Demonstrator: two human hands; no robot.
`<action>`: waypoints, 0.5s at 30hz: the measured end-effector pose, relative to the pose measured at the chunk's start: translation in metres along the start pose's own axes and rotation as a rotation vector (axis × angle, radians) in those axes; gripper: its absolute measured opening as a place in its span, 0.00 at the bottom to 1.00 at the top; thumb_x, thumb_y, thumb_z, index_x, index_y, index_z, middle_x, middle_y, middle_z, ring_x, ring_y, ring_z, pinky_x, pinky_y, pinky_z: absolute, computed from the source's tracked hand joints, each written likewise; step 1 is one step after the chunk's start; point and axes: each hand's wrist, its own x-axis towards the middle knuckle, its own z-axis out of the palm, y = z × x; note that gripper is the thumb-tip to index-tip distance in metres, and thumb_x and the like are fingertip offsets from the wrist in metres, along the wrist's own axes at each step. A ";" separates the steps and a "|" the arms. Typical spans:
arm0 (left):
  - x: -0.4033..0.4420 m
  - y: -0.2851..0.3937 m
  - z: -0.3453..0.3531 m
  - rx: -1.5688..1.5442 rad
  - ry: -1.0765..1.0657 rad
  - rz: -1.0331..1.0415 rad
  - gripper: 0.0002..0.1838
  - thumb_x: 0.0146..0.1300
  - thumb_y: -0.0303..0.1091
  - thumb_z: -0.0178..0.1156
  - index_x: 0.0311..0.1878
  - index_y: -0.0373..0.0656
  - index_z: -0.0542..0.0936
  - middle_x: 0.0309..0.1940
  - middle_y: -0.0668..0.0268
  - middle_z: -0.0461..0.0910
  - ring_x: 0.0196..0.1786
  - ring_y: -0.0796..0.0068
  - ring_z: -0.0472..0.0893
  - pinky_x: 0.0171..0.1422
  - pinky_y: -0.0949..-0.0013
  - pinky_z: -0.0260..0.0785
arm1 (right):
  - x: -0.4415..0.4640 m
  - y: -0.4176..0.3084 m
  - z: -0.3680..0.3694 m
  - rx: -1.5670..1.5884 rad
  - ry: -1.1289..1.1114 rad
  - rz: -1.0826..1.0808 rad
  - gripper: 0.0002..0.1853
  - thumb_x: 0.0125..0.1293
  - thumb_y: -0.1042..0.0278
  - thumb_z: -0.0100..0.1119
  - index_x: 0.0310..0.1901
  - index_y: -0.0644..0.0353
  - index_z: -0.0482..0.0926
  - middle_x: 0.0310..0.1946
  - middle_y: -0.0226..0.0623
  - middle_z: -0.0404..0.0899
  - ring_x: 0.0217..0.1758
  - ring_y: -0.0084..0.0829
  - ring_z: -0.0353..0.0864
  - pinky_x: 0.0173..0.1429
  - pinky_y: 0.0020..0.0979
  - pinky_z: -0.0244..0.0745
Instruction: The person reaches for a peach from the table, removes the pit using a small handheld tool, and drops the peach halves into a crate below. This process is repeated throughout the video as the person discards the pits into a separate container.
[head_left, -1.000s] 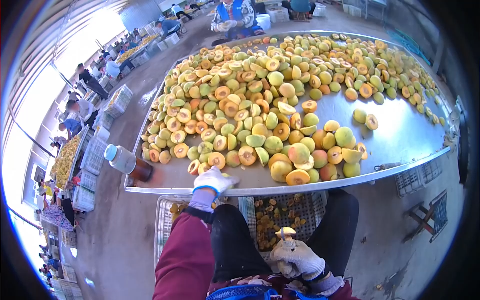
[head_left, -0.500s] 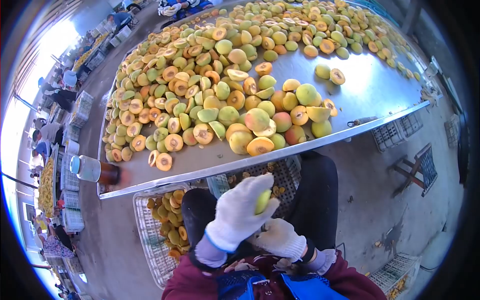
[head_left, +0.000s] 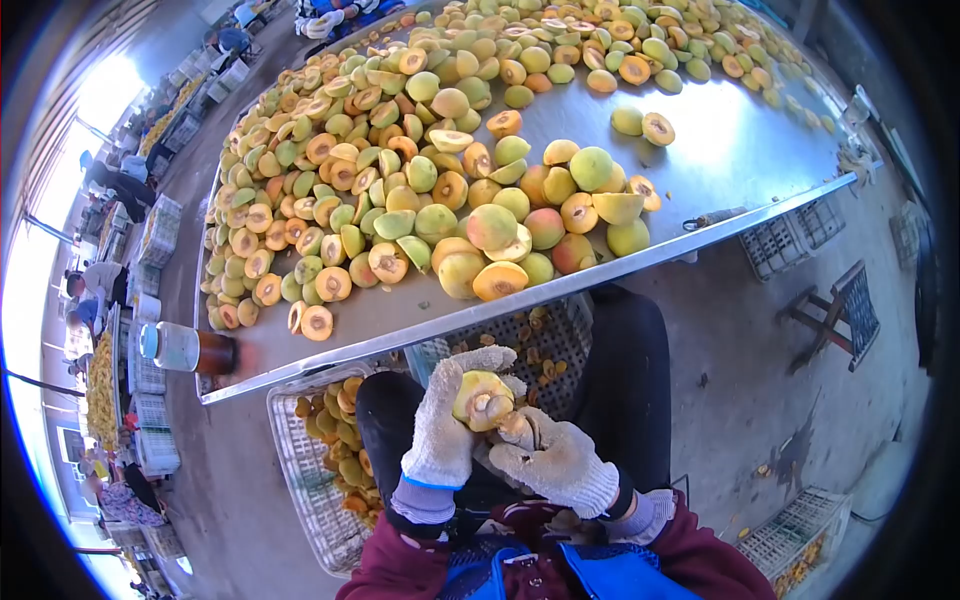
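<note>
From the head camera: sits at a metal-topped table [head_left: 370, 315] with both forearms angled inward above the lap. Holds the left hand [head_left: 440, 425] nearly upright in a pale knit glove, wrist almost straight, fingers extended up and across behind a yellow-green peach [head_left: 475, 392]. Grasps that peach in the left hand, above the lap and in front of the table's near edge, with a pale rounded shape at its lower right (pit or gloved fingertip, cannot tell). Slants the right hand [head_left: 560, 465], also gloved, in from the opposite side, back upward, fingers curled and tips close against the fruit; cannot tell about any grip within that curl. Has beside the left knee a white plastic crate [head_left: 300, 500], well filled with peach halves [head_left: 350, 440]. Has between the knees, partly hidden behind the gloves, a second crate [head_left: 577, 330] with a perforated floor and a thin scatter of small brownish-orange pieces [head_left: 535, 350]. Includes at lower right a pale slatted crate [head_left: 790, 530] with orange-yellow bits inside. Ends on the table with a broad heap of whole and halved peaches [head_left: 350, 170] and, at the left corner, a capped jar [head_left: 190, 348] partly filled with brown liquid.
</note>
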 end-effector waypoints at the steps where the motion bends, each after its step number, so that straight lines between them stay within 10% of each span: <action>1: -0.003 0.000 0.003 0.045 0.003 0.006 0.33 0.72 0.61 0.43 0.59 0.37 0.72 0.52 0.54 0.78 0.47 0.61 0.81 0.54 0.58 0.75 | 0.000 0.001 0.001 0.003 0.002 0.004 0.21 0.61 0.45 0.60 0.47 0.52 0.74 0.30 0.45 0.82 0.37 0.51 0.82 0.41 0.47 0.76; 13: -0.015 -0.015 0.026 0.430 0.050 0.451 0.29 0.74 0.56 0.44 0.53 0.35 0.74 0.42 0.59 0.80 0.41 0.67 0.81 0.47 0.66 0.75 | -0.008 -0.002 -0.001 0.025 -0.006 -0.033 0.16 0.62 0.53 0.66 0.43 0.53 0.78 0.29 0.35 0.83 0.32 0.37 0.84 0.37 0.35 0.78; 15: -0.015 0.000 0.031 0.487 0.042 0.340 0.29 0.74 0.56 0.45 0.52 0.35 0.76 0.41 0.59 0.81 0.40 0.69 0.81 0.46 0.66 0.75 | -0.007 -0.009 -0.011 0.371 -0.307 0.237 0.14 0.65 0.54 0.62 0.45 0.54 0.77 0.23 0.32 0.80 0.26 0.28 0.82 0.33 0.31 0.76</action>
